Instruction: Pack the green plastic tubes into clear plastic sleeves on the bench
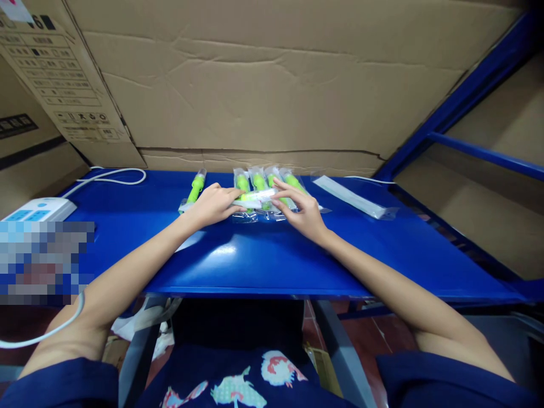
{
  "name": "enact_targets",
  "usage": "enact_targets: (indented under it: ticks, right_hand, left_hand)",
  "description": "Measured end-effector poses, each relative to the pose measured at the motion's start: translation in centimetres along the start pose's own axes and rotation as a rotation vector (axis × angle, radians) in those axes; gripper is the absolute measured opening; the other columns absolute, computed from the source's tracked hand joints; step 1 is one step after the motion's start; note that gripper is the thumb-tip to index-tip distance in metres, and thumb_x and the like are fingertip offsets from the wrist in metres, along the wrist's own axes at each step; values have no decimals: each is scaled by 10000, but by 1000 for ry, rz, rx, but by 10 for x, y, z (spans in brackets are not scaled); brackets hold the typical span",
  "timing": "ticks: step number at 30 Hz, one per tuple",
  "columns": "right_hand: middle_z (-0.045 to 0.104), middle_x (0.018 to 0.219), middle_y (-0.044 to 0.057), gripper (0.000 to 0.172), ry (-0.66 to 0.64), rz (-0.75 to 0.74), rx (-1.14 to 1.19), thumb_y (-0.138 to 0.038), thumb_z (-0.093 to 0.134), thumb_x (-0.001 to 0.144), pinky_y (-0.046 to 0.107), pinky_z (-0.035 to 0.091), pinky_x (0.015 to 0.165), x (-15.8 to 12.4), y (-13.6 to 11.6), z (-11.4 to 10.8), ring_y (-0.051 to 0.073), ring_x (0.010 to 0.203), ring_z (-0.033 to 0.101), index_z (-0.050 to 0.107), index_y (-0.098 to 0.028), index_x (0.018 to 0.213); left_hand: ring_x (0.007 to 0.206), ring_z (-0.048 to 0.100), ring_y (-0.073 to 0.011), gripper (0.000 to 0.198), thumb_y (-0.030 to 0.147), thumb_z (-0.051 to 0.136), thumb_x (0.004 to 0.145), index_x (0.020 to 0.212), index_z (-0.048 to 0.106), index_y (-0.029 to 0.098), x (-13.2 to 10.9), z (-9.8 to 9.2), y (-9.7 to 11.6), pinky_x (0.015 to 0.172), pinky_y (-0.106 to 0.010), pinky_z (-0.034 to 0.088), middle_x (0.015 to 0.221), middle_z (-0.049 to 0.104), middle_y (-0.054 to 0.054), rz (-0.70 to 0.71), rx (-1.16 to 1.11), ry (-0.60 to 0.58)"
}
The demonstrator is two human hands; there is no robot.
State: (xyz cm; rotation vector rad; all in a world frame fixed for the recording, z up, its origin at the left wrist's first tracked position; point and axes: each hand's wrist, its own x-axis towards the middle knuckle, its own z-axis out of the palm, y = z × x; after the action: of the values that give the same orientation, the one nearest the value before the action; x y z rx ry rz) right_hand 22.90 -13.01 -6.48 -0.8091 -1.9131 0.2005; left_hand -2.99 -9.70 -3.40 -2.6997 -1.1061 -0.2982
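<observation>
Packet [260, 196] spans crosswise between both hands above the bench [272, 263], long axis left to right; the left hand [217, 205] pinches one end, the right hand's [304, 214] grip, pinching or touching, I cannot tell.

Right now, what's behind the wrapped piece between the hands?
Behind the wrapped piece: bagged green items in a row on the blue table, with cardboard beyond. The piece and the right hand cover parts of the row; those parts can't be seen.
</observation>
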Motion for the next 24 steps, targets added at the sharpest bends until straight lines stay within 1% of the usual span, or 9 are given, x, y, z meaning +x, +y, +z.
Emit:
enact_targets:
  ticks: [2, 4, 7, 9, 10, 13, 15, 20, 24]
  right_hand:
    - [650, 1391, 77, 135, 29, -18, -29, -358, 657, 962, 529, 528, 1077, 1, -1, 0, 275, 1228, 668, 723, -245, 931]
    - [650, 1372, 78, 125, 63, -39, -83, -357, 674, 947, 529, 554, 1025, 0, -2, 0, 277, 1199, 671, 728, -254, 902]
    - [711, 1204, 85, 117, 75, -83, -145, -343, 671, 943, 508, 574, 962, 0, -4, 0, 271, 1113, 688, 732, -260, 887]
    - [729, 1117, 85, 129, 67, -104, -161, -341, 653, 952, 501, 567, 964, -1, -5, 1, 265, 1081, 695, 725, -256, 889]
    - [730, 1117, 89, 138, 67, -105, -168, -347, 646, 956, 502, 562, 972, -1, -5, 1, 265, 1081, 695, 721, -252, 890]
    - [702, 1241, 115, 176, 72, -83, -186, -381, 635, 962, 513, 553, 986, 0, -4, 1, 271, 1099, 695, 715, -239, 895]
    - [694, 1279, 124, 187, 72, -77, -185, -385, 628, 968, 517, 552, 992, -1, -2, 2, 273, 1113, 699, 713, -232, 903]
    - [737, 1218, 107, 169, 55, -73, -158, -364, 634, 967, 497, 559, 995, -3, -2, 3, 267, 1136, 707, 721, -234, 903]
    - [772, 1128, 87, 156, 45, -84, -130, -347, 640, 960, 471, 586, 957, -4, -3, 3, 254, 1055, 741, 727, -236, 894]
  left_hand:
    - [1068, 720, -309, 439, 413, 500, 1019, 1344, 620, 142, 0, 2, -2, 868, -396, 468, 1266, 729, -145, -8, 4, -3]
    - [1043, 726, -305, 439, 415, 484, 1024, 1332, 626, 135, 0, 3, -5, 863, -398, 465, 1239, 739, -150, -27, 14, 5]
    - [1035, 727, -292, 437, 418, 474, 1027, 1324, 631, 139, 1, 5, -7, 867, -391, 462, 1238, 741, -150, -53, 13, 31]
    - [1055, 721, -291, 443, 418, 474, 1028, 1340, 620, 140, 1, 4, -7, 872, -388, 457, 1260, 732, -147, -56, -1, 31]
    - [1064, 718, -292, 445, 416, 471, 1031, 1348, 615, 138, 1, 4, -7, 874, -388, 454, 1266, 730, -147, -57, -5, 24]
    - [1065, 715, -291, 441, 411, 460, 1038, 1347, 616, 136, 1, 3, -5, 871, -385, 446, 1255, 732, -151, -56, 7, 0]
    - [1057, 715, -289, 440, 417, 465, 1037, 1340, 618, 136, 0, 3, -5, 859, -378, 441, 1243, 735, -151, -45, 19, 5]
    - [1055, 711, -287, 453, 418, 500, 1016, 1360, 600, 141, -1, 3, -5, 850, -374, 432, 1251, 733, -141, -22, 17, 20]
    - [1081, 703, -296, 484, 437, 503, 1001, 1368, 609, 141, -2, 0, -2, 877, -395, 427, 1278, 723, -139, -9, -11, -27]
